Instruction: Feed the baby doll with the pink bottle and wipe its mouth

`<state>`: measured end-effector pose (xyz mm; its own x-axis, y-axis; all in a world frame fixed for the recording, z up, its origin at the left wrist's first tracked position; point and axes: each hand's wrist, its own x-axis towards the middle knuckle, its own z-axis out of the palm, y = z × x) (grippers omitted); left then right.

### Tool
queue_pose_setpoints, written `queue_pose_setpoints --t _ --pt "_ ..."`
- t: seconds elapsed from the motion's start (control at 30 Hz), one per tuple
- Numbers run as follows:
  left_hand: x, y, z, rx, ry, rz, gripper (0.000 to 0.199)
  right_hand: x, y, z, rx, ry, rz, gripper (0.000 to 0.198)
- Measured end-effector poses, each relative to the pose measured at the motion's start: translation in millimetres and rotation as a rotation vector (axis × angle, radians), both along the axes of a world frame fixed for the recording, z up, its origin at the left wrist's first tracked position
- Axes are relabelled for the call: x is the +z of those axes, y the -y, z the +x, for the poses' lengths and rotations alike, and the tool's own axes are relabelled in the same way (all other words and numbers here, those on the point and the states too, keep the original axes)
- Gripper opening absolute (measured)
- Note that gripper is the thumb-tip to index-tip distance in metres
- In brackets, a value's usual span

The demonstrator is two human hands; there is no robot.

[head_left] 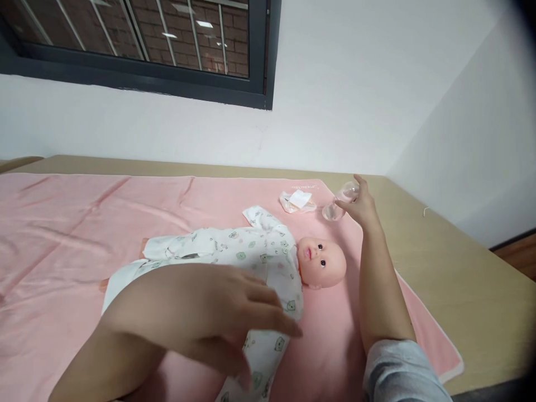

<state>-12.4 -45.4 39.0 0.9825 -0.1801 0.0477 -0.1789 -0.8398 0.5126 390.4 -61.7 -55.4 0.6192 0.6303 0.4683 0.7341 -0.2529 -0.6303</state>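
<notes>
A bald baby doll (320, 262) lies on its back across the pink blanket (326, 346), dressed in a white sleepsuit (251, 248) with small green prints. My left hand (218, 312) hovers over the doll's body, fingers loosely spread and slightly blurred, holding nothing. It hides part of the sleepsuit. Beyond the doll's head, my right hand (362, 206) has its thumb and fingers around a clear, waisted container that looks like a baby bottle (333, 211). The bottle lies tilted at the blanket's far right edge.
A small plastic packet with a white piece on top (299, 199) lies left of the bottle. The blanket covers a wooden tabletop (452, 262) against a white wall (335, 84). A dark-framed window (167, 84) is set above the far edge.
</notes>
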Motion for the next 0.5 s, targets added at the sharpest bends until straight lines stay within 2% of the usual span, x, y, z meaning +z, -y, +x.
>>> queue_pose_setpoints --t 0.07,0.1,0.23,0.37,0.43,0.5 --pt "-2.2 -8.3 6.6 -0.024 -0.04 -0.059 0.046 14.6 2.6 -15.9 0.069 0.023 0.08 0.097" --pt "-4.7 -12.4 9.7 0.025 -0.026 -0.073 0.047 21.8 4.2 -24.7 0.119 0.022 0.119 0.096" --pt "-20.2 -23.4 24.1 0.392 0.198 0.002 0.047 46.6 11.9 -68.0 0.336 -0.043 0.234 0.095" --pt "-33.2 -25.3 39.6 0.735 0.479 0.08 0.052 58.7 20.4 -119.9 0.545 -0.081 0.281 0.095" --pt "-36.6 -24.5 44.5 0.821 0.573 0.145 0.056 59.6 24.4 -144.2 0.631 -0.086 0.291 0.092" --pt "-38.5 -23.3 46.8 0.842 0.598 0.217 0.063 58.4 27.9 -164.4 0.69 -0.09 0.298 0.087"
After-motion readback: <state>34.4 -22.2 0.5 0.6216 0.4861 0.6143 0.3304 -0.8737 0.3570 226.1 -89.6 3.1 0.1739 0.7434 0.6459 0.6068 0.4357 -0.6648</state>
